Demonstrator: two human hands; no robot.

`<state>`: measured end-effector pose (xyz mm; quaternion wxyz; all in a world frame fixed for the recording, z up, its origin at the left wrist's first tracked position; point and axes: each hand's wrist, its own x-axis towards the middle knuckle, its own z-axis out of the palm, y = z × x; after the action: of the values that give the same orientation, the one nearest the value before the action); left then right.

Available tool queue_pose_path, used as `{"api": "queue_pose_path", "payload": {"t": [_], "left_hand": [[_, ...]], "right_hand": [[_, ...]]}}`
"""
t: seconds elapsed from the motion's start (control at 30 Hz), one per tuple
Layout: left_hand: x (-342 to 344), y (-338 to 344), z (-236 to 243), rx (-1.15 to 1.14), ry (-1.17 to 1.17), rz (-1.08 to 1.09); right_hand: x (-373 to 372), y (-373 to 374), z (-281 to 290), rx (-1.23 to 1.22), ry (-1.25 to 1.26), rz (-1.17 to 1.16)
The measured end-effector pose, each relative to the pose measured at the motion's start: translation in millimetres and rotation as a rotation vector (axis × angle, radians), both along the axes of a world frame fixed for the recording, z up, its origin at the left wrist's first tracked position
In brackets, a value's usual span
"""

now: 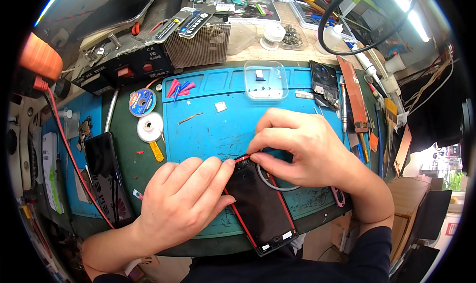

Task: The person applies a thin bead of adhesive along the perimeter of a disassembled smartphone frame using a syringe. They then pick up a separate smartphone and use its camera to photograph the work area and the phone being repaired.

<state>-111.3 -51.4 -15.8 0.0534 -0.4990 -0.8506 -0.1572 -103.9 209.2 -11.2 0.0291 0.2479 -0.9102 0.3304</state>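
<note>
Red-framed phone (pixel 263 208): left hand (pixel 186 198) presses edge; right hand (pixel 302 149) pinches corner, perhaps tool.

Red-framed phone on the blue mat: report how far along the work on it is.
Done: small parts sit in the clear plastic tray.
In hand: the left hand steadies the red-framed black phone while the right hand pinches at its top edge.
Left: the tray parts remain outside the phone.

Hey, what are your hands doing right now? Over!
Left hand steadies red-framed phone. Right hand fingers pinch at its top corner. Grey wire loop beside it.
</note>
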Motion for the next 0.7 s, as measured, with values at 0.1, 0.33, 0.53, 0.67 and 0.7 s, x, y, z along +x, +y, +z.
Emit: {"api": "queue_pose_path", "payload": {"t": [0.1,0.33,0.53,0.67,0.7], "left_hand": [[-0.9,0.9,2.8,-0.010,-0.028,0.001],[-1.3,3.2,6.1,-0.044,-0.050,-0.001],[-1.1,5.9,8.2,-0.067,-0.049,0.001],[0.0,7.9,10.3,-0.077,-0.063,0.007],[0.3,8.1,10.5,-0.077,-0.063,0.009]], "right_hand": [[-0.2,0.1,-0.5,0.003,0.002,0.002],[0.5,1.0,0.5,0.010,-0.004,0.002],[0.2,1.2,2.3,0.013,-0.003,0.008],[0.6,1.6,0.8,-0.009,-0.007,0.003],[0.7,1.7,1.3,-0.011,-0.009,0.003]]}}
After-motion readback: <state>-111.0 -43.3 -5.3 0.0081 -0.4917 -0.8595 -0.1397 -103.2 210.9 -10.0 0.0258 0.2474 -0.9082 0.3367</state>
